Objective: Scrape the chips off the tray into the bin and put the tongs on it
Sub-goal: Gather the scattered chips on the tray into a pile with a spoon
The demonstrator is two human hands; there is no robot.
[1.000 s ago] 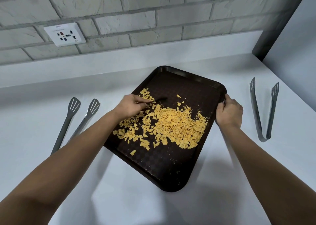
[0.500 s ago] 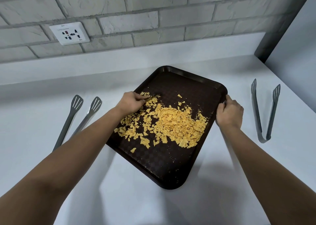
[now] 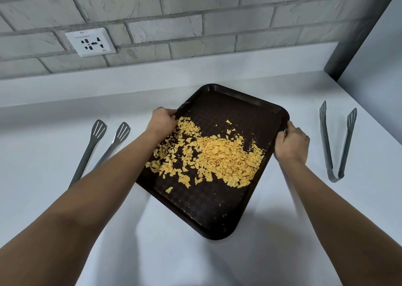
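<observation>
Two sets of tongs lie on the counter (image 3: 54, 198), one (image 3: 95, 148) far left. Next, the left hand (image 3: 162, 120) curls over the tray (image 3: 217, 209) rim, chips (image 3: 217, 155) heaped loose in the middle. Opposite, the right hand (image 3: 291, 144) clamps the other rim, with more tongs (image 3: 335, 142) beyond. No bin shows. If one side lifts faster, I reckon the chips slide off onto the counter.

The wall socket (image 3: 90, 42) carries small print at its top and bottom edges, too blurred to read.
</observation>
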